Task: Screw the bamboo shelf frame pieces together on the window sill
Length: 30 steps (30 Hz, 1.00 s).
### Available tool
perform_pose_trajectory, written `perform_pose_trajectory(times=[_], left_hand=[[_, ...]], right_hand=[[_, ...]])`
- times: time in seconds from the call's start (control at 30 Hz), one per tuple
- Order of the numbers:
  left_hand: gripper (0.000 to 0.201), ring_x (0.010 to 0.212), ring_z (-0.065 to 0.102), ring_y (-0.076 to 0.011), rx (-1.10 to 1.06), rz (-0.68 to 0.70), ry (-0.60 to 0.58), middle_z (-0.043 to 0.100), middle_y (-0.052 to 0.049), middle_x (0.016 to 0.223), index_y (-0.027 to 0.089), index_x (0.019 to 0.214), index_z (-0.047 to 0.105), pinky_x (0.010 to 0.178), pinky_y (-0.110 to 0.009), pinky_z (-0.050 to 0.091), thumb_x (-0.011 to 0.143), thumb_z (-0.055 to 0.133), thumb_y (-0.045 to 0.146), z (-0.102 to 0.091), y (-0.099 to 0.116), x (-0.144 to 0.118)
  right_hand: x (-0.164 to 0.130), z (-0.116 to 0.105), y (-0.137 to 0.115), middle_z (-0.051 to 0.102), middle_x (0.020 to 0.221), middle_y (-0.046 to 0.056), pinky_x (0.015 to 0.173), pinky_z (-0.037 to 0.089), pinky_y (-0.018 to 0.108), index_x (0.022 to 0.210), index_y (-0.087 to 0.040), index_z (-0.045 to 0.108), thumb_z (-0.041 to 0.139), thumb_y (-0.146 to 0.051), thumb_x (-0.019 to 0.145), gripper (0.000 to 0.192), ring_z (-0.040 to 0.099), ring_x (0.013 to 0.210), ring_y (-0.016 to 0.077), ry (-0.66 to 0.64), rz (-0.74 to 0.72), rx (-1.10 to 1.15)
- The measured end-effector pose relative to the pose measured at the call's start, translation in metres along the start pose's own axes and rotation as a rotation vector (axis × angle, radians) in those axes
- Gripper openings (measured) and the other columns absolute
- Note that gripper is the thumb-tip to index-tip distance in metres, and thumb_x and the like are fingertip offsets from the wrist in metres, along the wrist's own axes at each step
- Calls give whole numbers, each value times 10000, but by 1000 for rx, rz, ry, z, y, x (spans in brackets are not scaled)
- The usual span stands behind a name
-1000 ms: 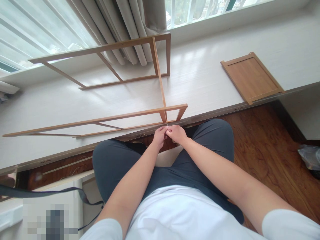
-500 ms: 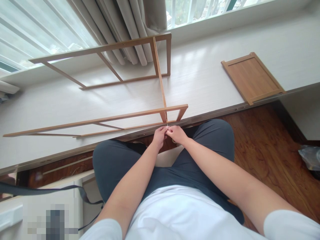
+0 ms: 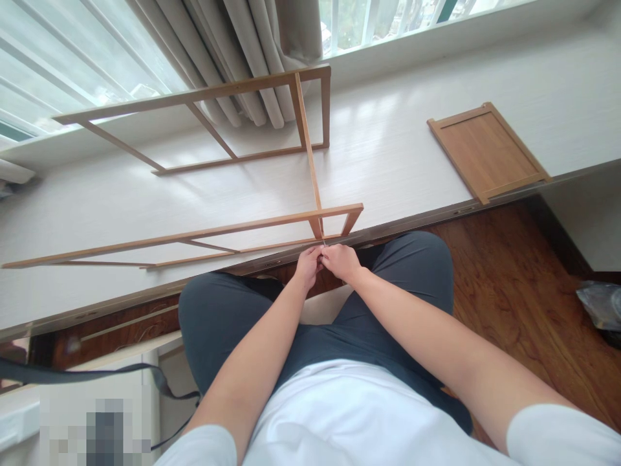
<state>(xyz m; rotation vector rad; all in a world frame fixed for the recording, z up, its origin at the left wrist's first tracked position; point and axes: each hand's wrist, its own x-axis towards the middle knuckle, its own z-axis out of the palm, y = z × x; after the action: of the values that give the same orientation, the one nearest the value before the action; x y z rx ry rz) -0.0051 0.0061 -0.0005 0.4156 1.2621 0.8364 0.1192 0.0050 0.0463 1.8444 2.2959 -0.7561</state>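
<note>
Hands are pressed together at the near corner of the wooden frame (image 3: 310,223) on the white surface (image 3: 398,162). Left hand (image 3: 308,266) and right hand (image 3: 341,261) are curled, pinching something too small to be identified. One frame and one wooden panel (image 3: 488,150) are counted.

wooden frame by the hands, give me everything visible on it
The wooden frame looks like light brown wood or bamboo: two long ladder-like side frames made of thin slats with cross rungs, joined by one slim crossbar. It rests on the white platform by the window, its far side in front of the curtain. The left hand and right hand meet at its near corner, pinching something too small to tell.
</note>
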Motion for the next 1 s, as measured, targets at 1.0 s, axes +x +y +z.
perform_pose_trajectory(times=[1.0], left_hand=[[371, 674, 599, -127, -27, -7, -7, 708, -59, 810, 138, 878, 743, 590, -236, 474, 611, 847, 375, -1, 2, -2]], right_hand=[[-3, -2, -3, 748, 975, 100, 740, 444, 269, 973, -206, 735, 402, -377, 976, 374, 691, 856, 218, -28, 69, 66]])
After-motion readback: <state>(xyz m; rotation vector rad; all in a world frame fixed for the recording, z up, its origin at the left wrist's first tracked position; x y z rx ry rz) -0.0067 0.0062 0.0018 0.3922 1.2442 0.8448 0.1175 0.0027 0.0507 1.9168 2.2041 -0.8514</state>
